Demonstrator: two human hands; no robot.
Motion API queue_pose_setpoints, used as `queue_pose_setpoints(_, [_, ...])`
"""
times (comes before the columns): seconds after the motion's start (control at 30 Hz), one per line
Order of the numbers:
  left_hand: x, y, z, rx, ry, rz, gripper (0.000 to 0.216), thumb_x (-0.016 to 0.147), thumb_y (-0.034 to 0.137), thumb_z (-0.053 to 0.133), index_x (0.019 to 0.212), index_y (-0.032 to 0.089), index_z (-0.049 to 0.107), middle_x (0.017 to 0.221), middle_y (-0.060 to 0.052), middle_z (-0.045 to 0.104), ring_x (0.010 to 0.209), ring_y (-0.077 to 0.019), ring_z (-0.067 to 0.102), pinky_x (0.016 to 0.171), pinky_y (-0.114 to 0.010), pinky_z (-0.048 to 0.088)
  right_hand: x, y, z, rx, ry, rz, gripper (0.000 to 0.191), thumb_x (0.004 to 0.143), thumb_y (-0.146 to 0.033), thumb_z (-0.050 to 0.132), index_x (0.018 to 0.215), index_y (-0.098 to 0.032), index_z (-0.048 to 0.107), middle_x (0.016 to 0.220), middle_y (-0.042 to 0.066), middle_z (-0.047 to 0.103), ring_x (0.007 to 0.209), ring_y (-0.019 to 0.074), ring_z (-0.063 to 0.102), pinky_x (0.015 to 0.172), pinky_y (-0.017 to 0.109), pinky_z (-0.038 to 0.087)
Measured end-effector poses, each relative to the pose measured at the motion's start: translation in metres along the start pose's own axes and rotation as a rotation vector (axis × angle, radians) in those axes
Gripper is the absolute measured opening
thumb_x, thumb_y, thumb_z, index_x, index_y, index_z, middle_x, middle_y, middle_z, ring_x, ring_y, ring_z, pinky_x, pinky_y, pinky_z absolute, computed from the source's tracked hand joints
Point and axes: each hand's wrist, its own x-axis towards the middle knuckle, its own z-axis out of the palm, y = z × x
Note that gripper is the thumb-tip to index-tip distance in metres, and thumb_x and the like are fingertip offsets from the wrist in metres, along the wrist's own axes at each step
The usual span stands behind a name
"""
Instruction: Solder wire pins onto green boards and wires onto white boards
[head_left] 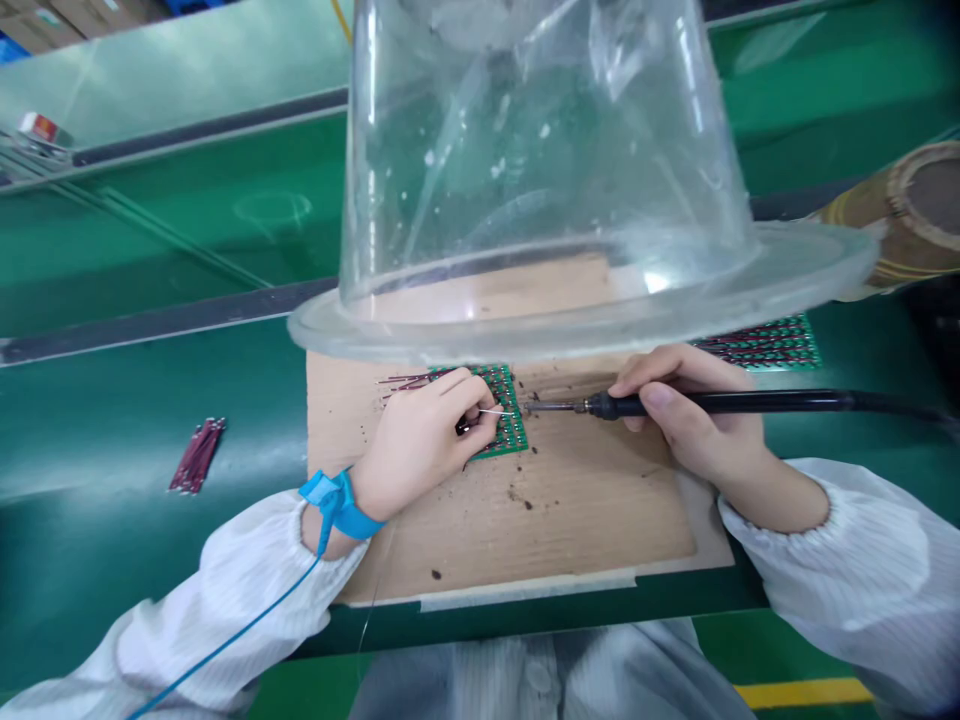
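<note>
My left hand [427, 435] rests on a small green circuit board [504, 420] lying on a brown board [570, 500]. Its fingers are pinched on a thin solder wire [496, 412] whose end points right. My right hand [686, 410] grips a black soldering iron [712, 403] like a pen. The iron's metal tip [536, 407] meets the wire's end over the circuit board. A blue wrist strap [341, 502] with a cord circles my left wrist. Both arms wear white sleeves.
A large clear plastic hood [540, 180] hangs just above the work and hides the brown board's far part. A bundle of red wires [196, 455] lies on the green belt [112, 420] at the left. Another green panel [772, 345] sits at the right, near a brown hose [907, 215].
</note>
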Motion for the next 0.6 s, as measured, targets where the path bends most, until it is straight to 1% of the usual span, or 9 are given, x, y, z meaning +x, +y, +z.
queue_pose_setpoints(0.1, [0.0001,-0.0003,-0.0003,-0.003,0.0,-0.004,0.014,0.1,0.021,0.06,0.087,0.02,0.063,0.084,0.003,0.068,0.074,-0.0125,0.064,0.065,-0.026,0.042,-0.0003,0.0003,0.0009,0.012,0.037,0.042,0.015,0.102,-0.034,0.064,0.095,-0.026,0.074,0.072,0.0,0.071,0.053,0.0122,0.06,0.046,0.026,0.043])
queue_pose_setpoints(0.2, [-0.0002,-0.0006,-0.0002,0.001,0.004,-0.003,0.015,0.1,0.022,0.061,0.086,0.02,0.062,0.083,0.002,0.067,0.073,-0.0126,0.063,0.064,-0.026,0.041,0.0008,-0.0018,0.0014,-0.06,-0.003,0.02,0.016,0.101,-0.035,0.065,0.095,-0.025,0.075,0.068,0.0,0.068,0.052,0.0131,0.06,0.047,0.028,0.043])
queue_pose_setpoints(0.33, [-0.0001,-0.0008,0.0009,0.003,0.006,0.0,0.014,0.1,0.022,0.061,0.086,0.02,0.062,0.084,0.002,0.067,0.074,-0.0128,0.063,0.064,-0.026,0.041,0.0028,-0.0053,0.0017,-0.102,-0.037,0.005,0.016,0.101,-0.035,0.063,0.096,-0.025,0.075,0.078,0.002,0.072,0.058,0.0139,0.063,0.05,0.028,0.047])
queue_pose_setpoints(0.43, [0.0004,-0.0006,0.002,0.004,0.007,-0.02,0.015,0.1,0.023,0.06,0.086,0.02,0.062,0.083,0.002,0.067,0.074,-0.013,0.063,0.065,-0.026,0.041,0.0029,-0.0066,0.0016,-0.126,-0.035,0.015,0.016,0.099,-0.036,0.065,0.094,-0.024,0.075,0.077,0.002,0.073,0.059,0.0149,0.065,0.051,0.028,0.049])
queue_pose_setpoints(0.53, [0.0008,0.0002,0.0025,-0.001,0.01,-0.034,0.015,0.1,0.024,0.061,0.085,0.02,0.061,0.081,0.003,0.066,0.072,-0.0126,0.062,0.065,-0.026,0.041,0.0014,-0.0061,0.0012,-0.122,-0.034,0.029,0.017,0.099,-0.037,0.065,0.094,-0.024,0.075,0.076,0.003,0.073,0.059,0.0155,0.064,0.05,0.028,0.047])
queue_pose_setpoints(0.6, [0.001,0.0009,0.0023,0.002,0.013,-0.033,0.015,0.1,0.023,0.061,0.085,0.02,0.061,0.081,0.003,0.065,0.072,-0.0122,0.061,0.064,-0.026,0.041,0.0001,-0.0049,0.001,-0.064,-0.012,0.036,0.014,0.1,-0.033,0.065,0.096,-0.023,0.075,0.076,0.003,0.072,0.057,0.0144,0.061,0.05,0.029,0.045])
